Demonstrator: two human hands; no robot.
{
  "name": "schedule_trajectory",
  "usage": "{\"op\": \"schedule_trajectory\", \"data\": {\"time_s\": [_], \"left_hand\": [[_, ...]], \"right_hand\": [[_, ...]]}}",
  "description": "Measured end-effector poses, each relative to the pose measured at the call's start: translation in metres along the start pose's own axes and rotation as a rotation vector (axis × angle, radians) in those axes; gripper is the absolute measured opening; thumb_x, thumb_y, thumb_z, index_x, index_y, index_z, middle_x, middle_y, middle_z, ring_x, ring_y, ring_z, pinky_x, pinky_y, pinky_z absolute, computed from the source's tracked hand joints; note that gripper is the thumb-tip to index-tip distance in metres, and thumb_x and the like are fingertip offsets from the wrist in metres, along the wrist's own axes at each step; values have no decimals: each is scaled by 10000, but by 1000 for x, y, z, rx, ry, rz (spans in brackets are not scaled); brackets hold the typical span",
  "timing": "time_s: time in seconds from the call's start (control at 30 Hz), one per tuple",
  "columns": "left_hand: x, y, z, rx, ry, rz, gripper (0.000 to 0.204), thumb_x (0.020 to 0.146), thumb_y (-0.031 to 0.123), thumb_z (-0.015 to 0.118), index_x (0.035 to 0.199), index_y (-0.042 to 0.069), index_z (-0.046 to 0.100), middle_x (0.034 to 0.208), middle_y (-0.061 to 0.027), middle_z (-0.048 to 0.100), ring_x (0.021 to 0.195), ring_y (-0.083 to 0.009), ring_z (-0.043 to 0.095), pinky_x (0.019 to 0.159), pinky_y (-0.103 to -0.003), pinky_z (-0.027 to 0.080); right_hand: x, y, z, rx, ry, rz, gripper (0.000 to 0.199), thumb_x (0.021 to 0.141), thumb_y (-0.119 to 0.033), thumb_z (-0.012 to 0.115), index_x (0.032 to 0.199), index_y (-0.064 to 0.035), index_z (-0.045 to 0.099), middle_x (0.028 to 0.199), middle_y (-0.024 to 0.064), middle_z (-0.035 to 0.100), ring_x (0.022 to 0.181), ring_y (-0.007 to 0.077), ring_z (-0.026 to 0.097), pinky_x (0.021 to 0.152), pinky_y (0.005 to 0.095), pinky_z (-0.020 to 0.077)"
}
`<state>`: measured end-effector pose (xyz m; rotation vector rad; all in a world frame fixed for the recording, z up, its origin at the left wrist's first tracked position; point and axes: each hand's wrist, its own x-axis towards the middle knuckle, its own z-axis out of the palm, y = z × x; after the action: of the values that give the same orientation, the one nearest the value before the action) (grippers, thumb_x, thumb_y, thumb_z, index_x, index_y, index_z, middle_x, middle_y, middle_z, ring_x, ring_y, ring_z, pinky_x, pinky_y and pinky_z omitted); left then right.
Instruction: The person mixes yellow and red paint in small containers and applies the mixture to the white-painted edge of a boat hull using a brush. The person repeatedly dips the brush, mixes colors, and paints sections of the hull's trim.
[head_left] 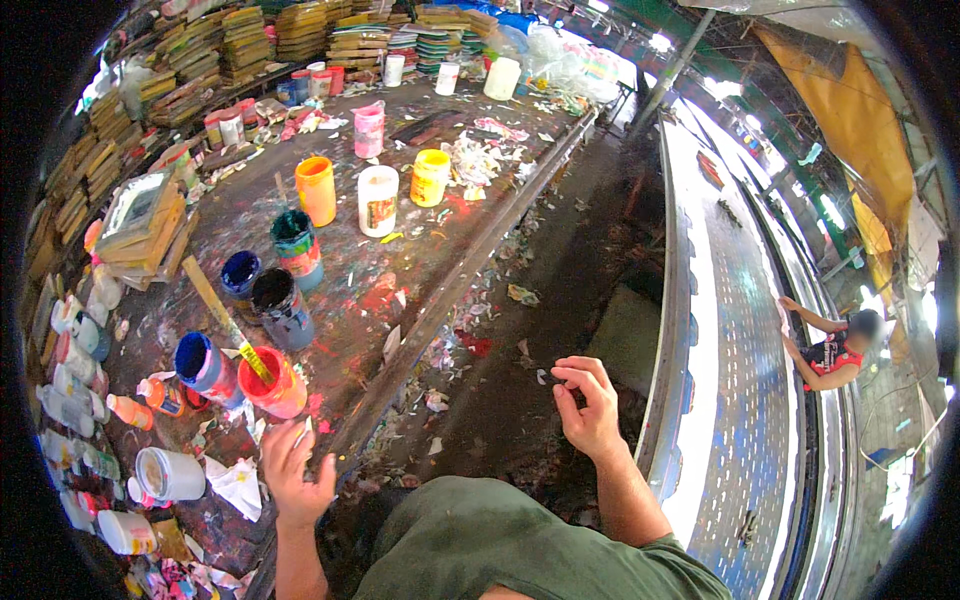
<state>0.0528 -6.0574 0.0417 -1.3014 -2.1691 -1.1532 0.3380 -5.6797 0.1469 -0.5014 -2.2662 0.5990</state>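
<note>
My left hand point(297, 474) is open, its fingers apart, at the table's edge just below a red paint tub point(275, 400). A wooden stirring stick point(218, 308) with a yellow, marked lower part leans in that tub. Beside it stand a blue paint tub point(208, 368), a dark paint tub point(284, 315) and a smaller dark blue one point(241, 275). My right hand point(592, 410) hangs over the littered floor, fingers loosely curled and thumb apart, with nothing visible in it. A crumpled white paper point(238, 487) lies left of my left hand.
On the paint-stained table point(340, 270) stand orange point(316, 190), white point(378, 201) and yellow point(430, 178) tubs, with stacked wooden frames point(150, 225) farther left. A long printing table point(725, 340) runs along the right; a person point(835, 352) leans over its far side.
</note>
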Motion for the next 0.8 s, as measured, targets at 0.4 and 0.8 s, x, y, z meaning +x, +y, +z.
{"op": "schedule_trajectory", "data": {"time_s": [0.4,0.8], "left_hand": [[185,87,181,-350,-83,287,1053,877,405,896,1723,25,397,1702,-313,497,1556,-488,510,1341,-679,261],[383,134,434,-408,-201,304,809,1075,400,708,1734,22,428,1786,-274,411,1655,-438,395,1369,-584,247]], "right_hand": [[26,79,-40,-139,-12,-57,278,943,-23,812,1219,-40,779,1273,178,751,1169,392,746,998,469,625],[57,260,-166,-265,326,134,269,937,1,816,1200,-47,783,1246,166,754,1173,376,746,1000,458,620]]}}
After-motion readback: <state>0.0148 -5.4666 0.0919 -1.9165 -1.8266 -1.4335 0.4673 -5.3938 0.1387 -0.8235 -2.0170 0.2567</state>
